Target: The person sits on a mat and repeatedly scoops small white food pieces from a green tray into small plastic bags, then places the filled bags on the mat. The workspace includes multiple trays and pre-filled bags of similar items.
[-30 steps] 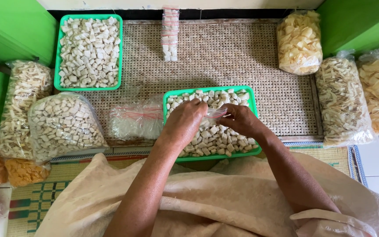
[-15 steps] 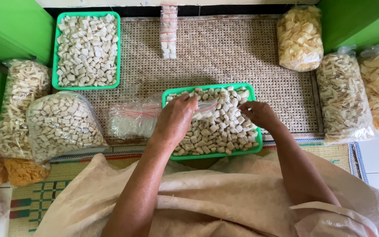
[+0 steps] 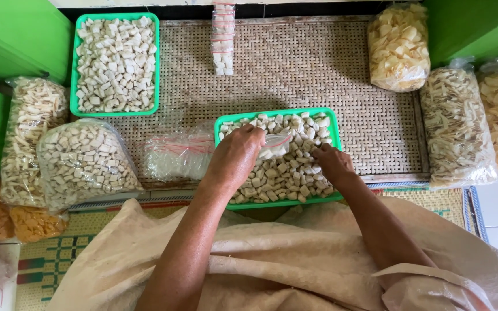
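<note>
A green tray (image 3: 334, 128) full of pale cracker pieces (image 3: 291, 173) sits on the woven mat right in front of me. My left hand (image 3: 236, 156) rests over the tray's left half and grips a small clear plastic bag (image 3: 276, 141) by its mouth. My right hand (image 3: 333, 165) lies on the cracker pieces at the tray's right side, fingers curled down among them. Whether it holds any pieces I cannot tell.
A second green tray (image 3: 75, 69) of the same pieces stands at the back left. A pile of empty clear bags (image 3: 177, 155) lies left of the near tray. Filled bags of crackers (image 3: 85, 163) and chips (image 3: 399, 46) line both sides. Small packets (image 3: 223, 37) lie at the back.
The left hand has stayed over the tray holding the small bag. The right hand moved from the bag to the right and down into the cracker pieces.
</note>
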